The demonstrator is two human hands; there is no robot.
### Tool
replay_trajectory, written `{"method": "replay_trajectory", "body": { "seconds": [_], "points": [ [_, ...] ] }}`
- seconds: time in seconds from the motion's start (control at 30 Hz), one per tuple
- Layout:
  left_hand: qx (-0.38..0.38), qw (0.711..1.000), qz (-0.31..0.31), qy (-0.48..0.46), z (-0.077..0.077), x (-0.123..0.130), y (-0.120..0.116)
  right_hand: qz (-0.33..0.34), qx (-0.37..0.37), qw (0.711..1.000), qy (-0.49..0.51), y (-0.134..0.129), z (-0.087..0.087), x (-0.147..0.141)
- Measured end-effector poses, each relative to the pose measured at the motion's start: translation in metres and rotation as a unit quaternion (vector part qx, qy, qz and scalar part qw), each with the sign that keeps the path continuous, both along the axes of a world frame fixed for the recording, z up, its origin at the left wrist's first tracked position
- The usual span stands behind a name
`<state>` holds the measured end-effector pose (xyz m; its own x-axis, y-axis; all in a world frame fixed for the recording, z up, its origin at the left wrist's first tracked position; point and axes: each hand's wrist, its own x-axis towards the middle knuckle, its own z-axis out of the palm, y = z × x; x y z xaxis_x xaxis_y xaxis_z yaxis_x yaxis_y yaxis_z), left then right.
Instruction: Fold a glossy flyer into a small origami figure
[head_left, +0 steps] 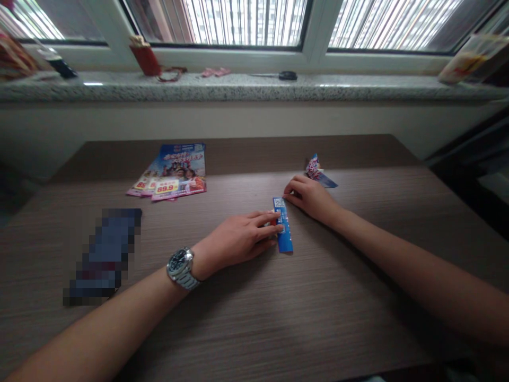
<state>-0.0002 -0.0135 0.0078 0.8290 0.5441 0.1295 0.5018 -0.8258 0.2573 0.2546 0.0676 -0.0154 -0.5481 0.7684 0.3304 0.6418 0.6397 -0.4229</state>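
A narrow blue folded paper strip (286,241) with a QR code at its far end lies on the table, its long side pointing away from me. My left hand (246,236), palm down with a metal watch (182,268) on the wrist, rests outstretched fingers on the strip's middle and left edge. At the strip's far right corner, the thumb and forefinger of my right hand (308,196) are closed together, the other fingers curled. Just beyond that hand stands a small folded paper piece (314,167) with a blue and pink print.
Several printed flyers (183,170) lie fanned at the table's back left. Nearer, a dark pixelated rectangular thing (105,252) lies on the table (238,323). Scissors (286,76), a red container (145,57) and small pink items (216,72) sit on the stone windowsill (350,91).
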Motion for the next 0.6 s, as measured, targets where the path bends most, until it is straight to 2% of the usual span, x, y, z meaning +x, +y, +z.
{"method": "replay_trajectory", "body": {
  "seconds": [0.13, 0.3, 0.6],
  "points": [
    [-0.001, 1.0, -0.002, -0.006, 0.0, 0.0, 0.0, -0.01, 0.002, 1.0, 0.019, -0.01, 0.002, 0.002],
    [-0.001, 1.0, -0.003, -0.006, 0.0, -0.001, 0.001, 0.018, -0.044, 0.998, 0.033, -0.025, 0.002, 0.007],
    [0.001, 1.0, -0.002, -0.015, 0.0, -0.001, 0.0, 0.024, -0.071, 0.997, 0.034, -0.035, 0.004, 0.006]
  ]
}}
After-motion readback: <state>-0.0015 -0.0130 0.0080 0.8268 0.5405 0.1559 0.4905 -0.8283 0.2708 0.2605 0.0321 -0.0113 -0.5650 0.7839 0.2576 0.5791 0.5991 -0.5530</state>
